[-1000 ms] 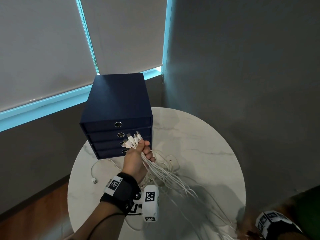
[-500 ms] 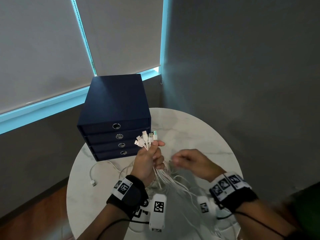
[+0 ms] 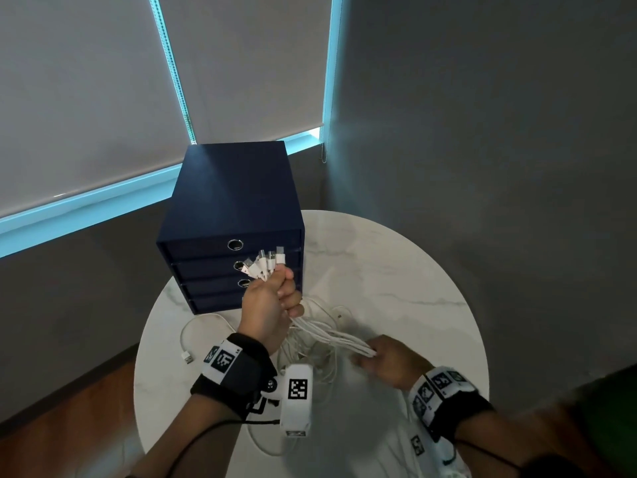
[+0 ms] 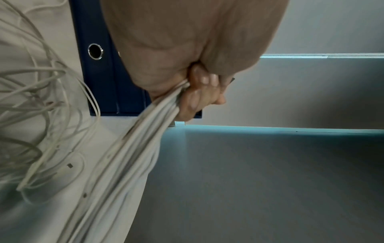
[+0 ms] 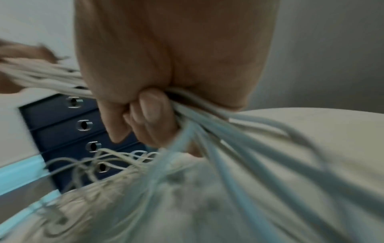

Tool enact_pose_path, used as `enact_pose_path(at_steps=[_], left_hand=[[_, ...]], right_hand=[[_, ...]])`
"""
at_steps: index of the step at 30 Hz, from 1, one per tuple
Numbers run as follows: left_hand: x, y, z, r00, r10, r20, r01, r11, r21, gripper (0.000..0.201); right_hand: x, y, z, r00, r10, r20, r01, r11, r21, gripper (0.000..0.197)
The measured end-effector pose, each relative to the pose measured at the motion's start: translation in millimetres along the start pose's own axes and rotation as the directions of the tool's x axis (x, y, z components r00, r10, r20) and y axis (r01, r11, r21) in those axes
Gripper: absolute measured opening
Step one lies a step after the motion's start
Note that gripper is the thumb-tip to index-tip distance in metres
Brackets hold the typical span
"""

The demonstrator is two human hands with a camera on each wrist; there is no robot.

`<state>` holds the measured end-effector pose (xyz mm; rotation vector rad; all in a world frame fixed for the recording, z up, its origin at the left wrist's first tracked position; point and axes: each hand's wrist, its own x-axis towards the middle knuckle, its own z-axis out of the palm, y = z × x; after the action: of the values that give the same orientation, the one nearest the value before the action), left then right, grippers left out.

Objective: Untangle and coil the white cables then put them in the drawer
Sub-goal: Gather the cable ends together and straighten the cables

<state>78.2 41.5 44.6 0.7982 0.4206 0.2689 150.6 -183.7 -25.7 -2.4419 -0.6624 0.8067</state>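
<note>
Head view: the left hand (image 3: 267,307) is raised in a fist around the bunch of white cables (image 3: 331,336), with the plug ends (image 3: 265,265) fanning out above the knuckles, right in front of the navy drawer unit (image 3: 234,215). All four drawers look shut. The bundle runs down and across to the right hand (image 3: 389,362), which grips it lower down, nearer the body. Under and between both hands there's a loose tangle lying on the round marble table (image 3: 396,270) — and one stray cable with a USB plug (image 3: 188,357) sits out past the left wrist.

Left wrist view: fingers (image 4: 193,100) curled tight over the cables, which stream out of the fist toward the camera; more loops sprawl on the table beside it, the drawer unit just beyond.

Right wrist view: pretty blurry, but the fingers (image 5: 153,111) are clearly wrapped round the bundle too — strands come in from the other hand's side and spill out below the fist, drawer fronts behind.
</note>
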Motion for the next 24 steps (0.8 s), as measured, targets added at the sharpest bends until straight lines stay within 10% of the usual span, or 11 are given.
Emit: enact_pose_path(at_steps=[7,16,21,24], left_hand=[[-5.1,-7.7,-15.5,0.988,-0.151,0.008,0.151,0.986,0.066,0.031],[-2.9,-4.4,-55.7,0.974,-0.197,-0.111,0.202,0.979,0.034,0.033],[-17.4,-10.1,-69.1,0.960,-0.248,-0.127,0.276,0.913,0.302,0.030],[-27.0,-18.5,-75.9,0.955,-0.260,-0.140,0.295,0.872,0.390,0.030]], right_hand=[[-22.2,90.5,-45.1,0.973,0.210,-0.100,-0.222,0.966,-0.134,0.027],[-36.8,130.9,-103.9,0.814,0.339,-0.472,-0.469,0.862,-0.190,0.022],[-27.5,118.2,-58.6,0.919,0.361,-0.160,-0.394,0.811,-0.433,0.032],[-27.0,116.3,-42.5,0.883,0.453,0.120,-0.348,0.806,-0.480,0.046]])
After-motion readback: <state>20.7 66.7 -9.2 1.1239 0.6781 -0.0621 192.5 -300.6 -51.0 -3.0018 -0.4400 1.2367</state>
